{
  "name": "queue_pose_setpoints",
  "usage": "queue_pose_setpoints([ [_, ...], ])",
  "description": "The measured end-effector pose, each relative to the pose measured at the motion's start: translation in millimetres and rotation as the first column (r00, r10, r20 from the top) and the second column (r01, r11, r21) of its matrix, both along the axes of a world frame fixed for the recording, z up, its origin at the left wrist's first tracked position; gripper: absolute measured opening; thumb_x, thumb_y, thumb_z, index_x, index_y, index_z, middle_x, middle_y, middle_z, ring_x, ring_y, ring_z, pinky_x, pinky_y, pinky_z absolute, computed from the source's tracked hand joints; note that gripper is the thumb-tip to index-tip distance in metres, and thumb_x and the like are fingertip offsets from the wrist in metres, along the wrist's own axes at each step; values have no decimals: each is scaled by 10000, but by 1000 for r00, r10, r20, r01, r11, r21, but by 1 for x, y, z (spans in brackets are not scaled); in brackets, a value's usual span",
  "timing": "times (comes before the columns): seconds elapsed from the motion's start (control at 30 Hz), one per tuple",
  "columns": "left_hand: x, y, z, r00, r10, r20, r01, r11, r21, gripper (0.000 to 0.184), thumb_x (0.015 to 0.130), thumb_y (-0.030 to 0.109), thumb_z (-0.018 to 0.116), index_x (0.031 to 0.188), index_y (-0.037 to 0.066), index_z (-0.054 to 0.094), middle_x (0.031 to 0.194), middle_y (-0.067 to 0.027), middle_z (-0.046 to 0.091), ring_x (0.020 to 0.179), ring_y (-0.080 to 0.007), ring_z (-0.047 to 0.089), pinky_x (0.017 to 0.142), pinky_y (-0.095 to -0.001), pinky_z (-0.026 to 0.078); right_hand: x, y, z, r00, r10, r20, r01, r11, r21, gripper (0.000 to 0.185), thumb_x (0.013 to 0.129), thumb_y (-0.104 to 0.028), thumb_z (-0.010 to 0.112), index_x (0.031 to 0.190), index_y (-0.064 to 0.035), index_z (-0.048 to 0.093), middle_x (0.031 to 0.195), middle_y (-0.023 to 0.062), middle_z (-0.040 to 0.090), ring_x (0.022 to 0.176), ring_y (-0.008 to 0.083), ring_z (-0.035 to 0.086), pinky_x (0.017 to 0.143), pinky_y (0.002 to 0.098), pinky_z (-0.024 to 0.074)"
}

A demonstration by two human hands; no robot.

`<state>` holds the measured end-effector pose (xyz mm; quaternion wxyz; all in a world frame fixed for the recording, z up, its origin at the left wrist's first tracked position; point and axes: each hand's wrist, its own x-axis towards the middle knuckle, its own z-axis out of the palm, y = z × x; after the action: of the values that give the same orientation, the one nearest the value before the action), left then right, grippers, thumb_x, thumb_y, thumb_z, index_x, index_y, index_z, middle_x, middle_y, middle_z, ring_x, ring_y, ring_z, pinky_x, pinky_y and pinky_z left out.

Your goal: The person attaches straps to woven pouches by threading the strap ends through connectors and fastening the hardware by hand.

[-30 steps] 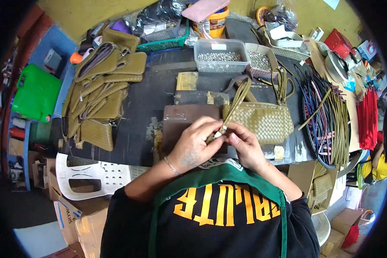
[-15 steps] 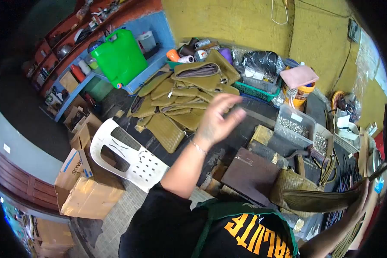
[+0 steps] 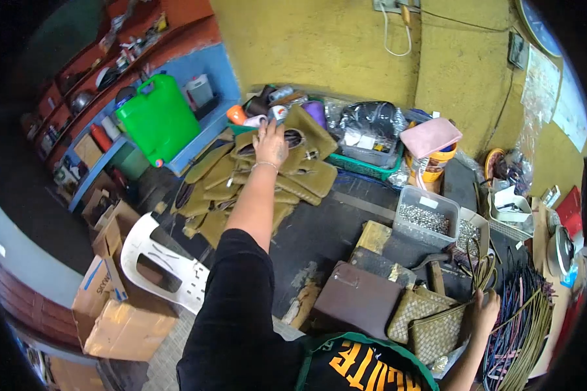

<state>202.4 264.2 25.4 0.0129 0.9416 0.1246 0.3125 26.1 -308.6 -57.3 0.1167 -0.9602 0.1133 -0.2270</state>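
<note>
My left hand [image 3: 270, 148] reaches onto a heap of olive-green woven pouches [image 3: 231, 182], its fingers stretched out over the top pouch, which shows a dark lining. At the lower right, my right hand [image 3: 484, 311] is closed on the upper corner of an olive woven pouch [image 3: 440, 331]. A second, similar woven pouch [image 3: 414, 309] lies just left of it, beside a brown block [image 3: 359, 296].
Clear tubs of small metal pieces [image 3: 427, 215] stand right of centre. Bundled cords [image 3: 522, 319] hang at the right. Behind the heap are thread spools [image 3: 277, 114] and a green basket [image 3: 365, 166]. A white chair [image 3: 182, 287], cardboard box [image 3: 130, 326] and green jerrycan [image 3: 160, 117] are at left.
My left hand has moved left and forward onto the heap. My right hand has come down and inward with the pouch, which now rests beside the other one.
</note>
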Motion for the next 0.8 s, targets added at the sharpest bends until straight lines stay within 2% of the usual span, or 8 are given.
queue_pose_setpoints([
  [0.2,59,-4,8,902,73,-426,-63,997,38,294,737,75,438,996,136,562,1155,-88,470,1135,-264,371,912,-514,240,-38,-15,28,988,139,65,-148,978,148,263,748,-116,547,948,45,488,897,180,503,852,338,481,761,365,383],
  [0.33,59,-9,14,994,32,-101,-29,999,34,207,670,55,482,818,103,617,866,-88,578,799,-278,568,756,-465,382,-48,2,47,990,133,-49,-122,976,180,236,728,-49,545,937,46,488,893,174,503,830,334,486,751,353,387],
  [0.4,34,-37,33,883,-271,383,222,960,170,145,649,48,508,755,88,598,735,-89,541,629,-278,557,564,-400,433,-47,12,51,975,216,43,-220,941,257,227,717,-32,554,917,53,490,875,173,511,810,320,502,736,340,394],
  [0.5,-41,-122,54,677,-538,503,492,838,234,159,659,65,519,801,86,589,669,-98,499,551,-267,521,465,-361,430,-20,63,56,922,359,143,-332,546,769,350,768,-68,545,1091,33,455,1004,140,536,931,198,518,810,296,398],
  [0.53,-79,-164,62,925,-338,175,374,721,-583,234,664,72,512,888,87,579,659,-65,481,531,-230,500,428,-337,409,-11,90,68,845,487,222,-433,379,817,469,771,-88,545,1194,-5,362,1065,139,497,942,209,514,815,297,398],
  [0.57,-93,-182,39,568,-679,465,734,674,89,266,677,83,563,940,56,585,625,-38,469,508,-206,459,408,-328,389,-2,118,81,755,567,330,-482,137,866,562,777,-115,537,1263,-48,263,1121,147,448,952,216,506,803,292,400],
  [0.6,-118,-203,40,533,-781,326,740,617,268,310,678,83,551,987,57,572,594,-21,444,494,-176,451,380,-319,371,5,139,85,737,563,375,-455,2,891,591,792,-150,525,1288,-78,211,1139,142,423,926,191,505,783,282,404],
  [0.8,-197,-258,20,389,-915,103,915,397,74,473,655,202,584,1000,-106,487,843,-86,429,718,-174,489,577,-260,419,-6,155,100,720,525,454,-429,-177,886,327,873,-206,407,1088,37,449,976,80,538,865,129,512,789,243,392],
])
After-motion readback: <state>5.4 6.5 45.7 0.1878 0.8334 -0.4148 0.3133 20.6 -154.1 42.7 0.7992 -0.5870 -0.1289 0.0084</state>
